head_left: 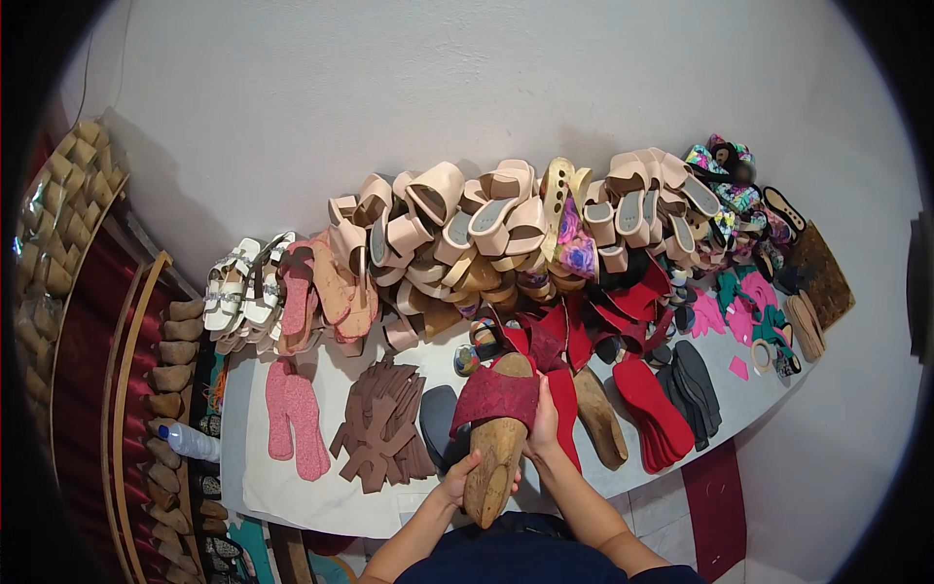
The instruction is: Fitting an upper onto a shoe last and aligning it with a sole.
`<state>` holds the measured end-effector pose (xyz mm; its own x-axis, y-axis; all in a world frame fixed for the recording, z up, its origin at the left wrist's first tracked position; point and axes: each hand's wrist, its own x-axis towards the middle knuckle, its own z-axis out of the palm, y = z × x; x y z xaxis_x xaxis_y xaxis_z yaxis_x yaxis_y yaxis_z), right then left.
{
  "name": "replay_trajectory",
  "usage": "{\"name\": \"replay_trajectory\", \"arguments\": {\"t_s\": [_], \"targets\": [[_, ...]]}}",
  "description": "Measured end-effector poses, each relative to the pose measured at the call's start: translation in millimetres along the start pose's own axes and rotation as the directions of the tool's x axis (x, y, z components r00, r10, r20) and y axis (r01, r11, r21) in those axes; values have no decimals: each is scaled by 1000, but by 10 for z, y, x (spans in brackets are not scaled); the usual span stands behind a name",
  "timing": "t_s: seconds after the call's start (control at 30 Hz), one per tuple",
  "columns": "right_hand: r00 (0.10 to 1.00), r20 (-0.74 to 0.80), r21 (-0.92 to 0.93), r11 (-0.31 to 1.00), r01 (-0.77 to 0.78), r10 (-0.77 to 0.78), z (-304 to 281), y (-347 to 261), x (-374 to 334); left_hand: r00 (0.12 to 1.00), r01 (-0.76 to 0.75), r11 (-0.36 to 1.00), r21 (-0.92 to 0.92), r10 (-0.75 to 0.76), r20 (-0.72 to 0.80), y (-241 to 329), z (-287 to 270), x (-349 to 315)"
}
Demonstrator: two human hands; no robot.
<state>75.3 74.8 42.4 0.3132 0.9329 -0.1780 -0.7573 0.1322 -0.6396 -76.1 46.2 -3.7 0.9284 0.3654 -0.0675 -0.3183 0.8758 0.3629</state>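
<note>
I hold a wooden shoe last (494, 457) with a dark red patterned upper band (494, 394) stretched over its front. My left hand (459, 477) grips the last near its heel end from the left. My right hand (545, 425) presses on the right side, at the edge of the red band. The last points away from me over the white table (292, 487). A second bare wooden last (598, 417) lies just right of my right hand, beside a stack of red insoles (654, 411).
Against the wall is a long heap of beige sandals (467, 229), white sandals (238, 292) at the left. Brown cut pieces (382, 428) and pink insoles (292, 417) lie left of my hands, black insoles (696, 384) right. Wooden lasts (170, 389) line the left edge, near a plastic bottle (190, 443).
</note>
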Motion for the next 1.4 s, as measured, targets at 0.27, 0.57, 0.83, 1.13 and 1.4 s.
{"name": "replay_trajectory", "arguments": {"t_s": [0.27, 0.57, 0.83, 1.13, 1.4], "targets": [[989, 131, 166, 982, -93, 72, -19, -14, 102, 1000, 12, 1000, -4, -13, -23, 31, -44, 58], [1000, -2, 102, 995, -24, 24, -146, 135, 152, 1000, -7, 999, -37, 5, -28, 35, 50, 71], [1000, -7, 79, 997, 3, -2, -146, 143, 109, 1000, -26, 991, -133, 27, 11, -34, 69, 53], [994, -20, -29, 994, 109, -110, -200, 170, 165, 999, -17, 985, -174, 25, 46, -34, 111, 58], [993, 27, 188, 976, 110, -118, -108, 121, 110, 999, 16, 992, -121, -11, 37, -4, 135, 54]]}}
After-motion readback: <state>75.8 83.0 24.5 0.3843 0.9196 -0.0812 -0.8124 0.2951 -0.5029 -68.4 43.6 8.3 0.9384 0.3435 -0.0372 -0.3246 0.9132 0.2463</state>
